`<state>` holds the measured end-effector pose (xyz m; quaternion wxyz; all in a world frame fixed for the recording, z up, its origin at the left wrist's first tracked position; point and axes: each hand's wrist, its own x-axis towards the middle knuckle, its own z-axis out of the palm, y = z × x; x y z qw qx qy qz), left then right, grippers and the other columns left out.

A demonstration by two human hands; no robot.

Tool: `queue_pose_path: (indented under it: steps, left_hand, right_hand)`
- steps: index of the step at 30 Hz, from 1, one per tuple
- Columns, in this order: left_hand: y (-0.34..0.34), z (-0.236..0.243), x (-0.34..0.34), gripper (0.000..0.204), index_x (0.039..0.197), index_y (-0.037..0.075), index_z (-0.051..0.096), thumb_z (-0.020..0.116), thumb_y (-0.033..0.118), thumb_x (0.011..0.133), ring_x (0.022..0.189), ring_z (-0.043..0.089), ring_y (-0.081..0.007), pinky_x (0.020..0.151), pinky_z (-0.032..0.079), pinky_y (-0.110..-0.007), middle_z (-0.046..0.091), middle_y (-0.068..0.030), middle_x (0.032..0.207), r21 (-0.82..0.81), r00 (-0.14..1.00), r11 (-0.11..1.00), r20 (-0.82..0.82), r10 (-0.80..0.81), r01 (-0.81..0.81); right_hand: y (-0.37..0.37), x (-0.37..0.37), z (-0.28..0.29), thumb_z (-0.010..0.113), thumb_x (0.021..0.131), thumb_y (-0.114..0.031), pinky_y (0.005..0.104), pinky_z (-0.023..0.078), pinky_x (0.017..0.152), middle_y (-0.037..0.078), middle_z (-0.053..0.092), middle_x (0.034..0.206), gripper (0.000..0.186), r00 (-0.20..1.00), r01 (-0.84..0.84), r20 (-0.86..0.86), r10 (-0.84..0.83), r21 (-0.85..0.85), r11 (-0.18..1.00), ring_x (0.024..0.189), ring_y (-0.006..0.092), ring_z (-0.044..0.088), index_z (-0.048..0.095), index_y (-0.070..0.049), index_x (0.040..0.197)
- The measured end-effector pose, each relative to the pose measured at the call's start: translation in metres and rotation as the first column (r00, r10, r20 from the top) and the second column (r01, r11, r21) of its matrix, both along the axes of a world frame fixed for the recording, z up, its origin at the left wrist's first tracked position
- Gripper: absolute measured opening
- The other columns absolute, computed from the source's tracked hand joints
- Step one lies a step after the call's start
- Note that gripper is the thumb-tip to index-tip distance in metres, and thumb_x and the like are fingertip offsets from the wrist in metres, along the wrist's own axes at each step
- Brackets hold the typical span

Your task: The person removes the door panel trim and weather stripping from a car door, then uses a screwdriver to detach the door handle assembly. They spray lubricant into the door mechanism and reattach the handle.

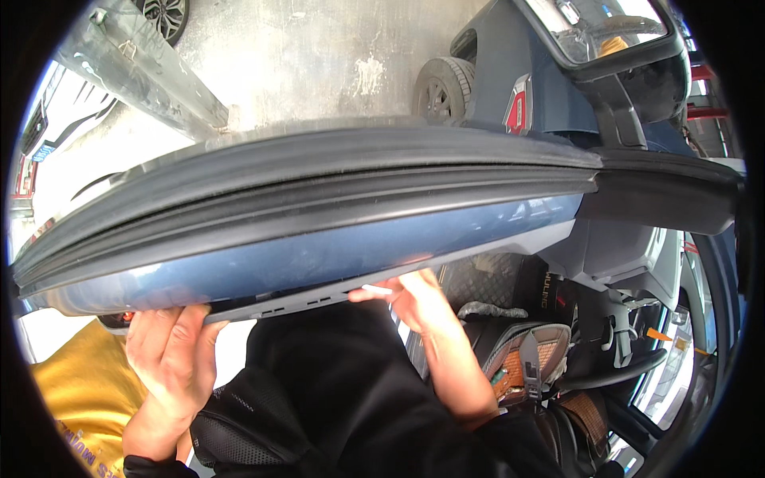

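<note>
The left hand (171, 354) is closed on the grey strip (296, 305) of the blue car door (343, 247), close to the door's left end; its fingers bend over the strip's edge and the thumb lies on the near side. The right hand (410, 301) is near the middle of the strip, with bent fingers at its lower edge; I cannot tell if it grasps the strip or only touches it. The grey strip runs along the lower edge of the blue painted part, and it has small dark slots between the two hands. Along the upper edge of the door goes a black rubber seal (319, 187), and at the right end stands a side mirror (633, 72). Beyond the upper edge, a red badge (519, 105) with some marking is on a blue car panel (562, 103), near a wheel (442, 89). Below the right end, a dark mat (550, 291) carries pale printed letters. By the lower left corner, a person in a yellow shirt (80, 382) is partly seen; the shirt has dark lettering, cut by the round border of the view.
</note>
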<state>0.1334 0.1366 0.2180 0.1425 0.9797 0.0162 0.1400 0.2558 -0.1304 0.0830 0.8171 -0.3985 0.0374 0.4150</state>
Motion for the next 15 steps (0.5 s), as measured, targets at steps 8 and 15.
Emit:
queue_pose_path:
  steps: [8, 15]
  left_hand:
    - [-0.001, -0.001, -0.002, 0.029, 0.089, -0.001, 0.062, 0.077, 0.006, 0.066, 0.073, 0.059, -0.0333, 0.069, 0.046, -0.039, 0.063, -0.0137, 0.083, -0.004, 1.000, 1.000, -0.023, 0.005, -0.005]
    - [0.000, 0.000, -0.003, 0.028, 0.088, 0.000, 0.063, 0.077, 0.004, 0.064, 0.073, 0.059, -0.0328, 0.068, 0.046, -0.039, 0.064, -0.0136, 0.084, -0.006, 1.000, 1.000, -0.015, 0.006, -0.006]
  right_hand:
    - [-0.007, -0.003, 0.001, 0.066, 0.091, -0.024, 0.0389, 0.052, 0.080, 0.011, 0.059, 0.112, 0.043, 0.974, 0.130, 0.222, -0.055, -0.342, 0.931, 0.098, 0.0217, 0.060, 0.050, 0.000, 0.123]
    - [-0.007, -0.007, -0.012, 0.062, 0.092, -0.018, 0.0454, 0.056, 0.083, 0.013, 0.060, 0.110, 0.040, 0.950, 0.200, 0.300, -0.087, -0.371, 0.907, 0.096, 0.0261, 0.064, 0.045, 0.001, 0.123]
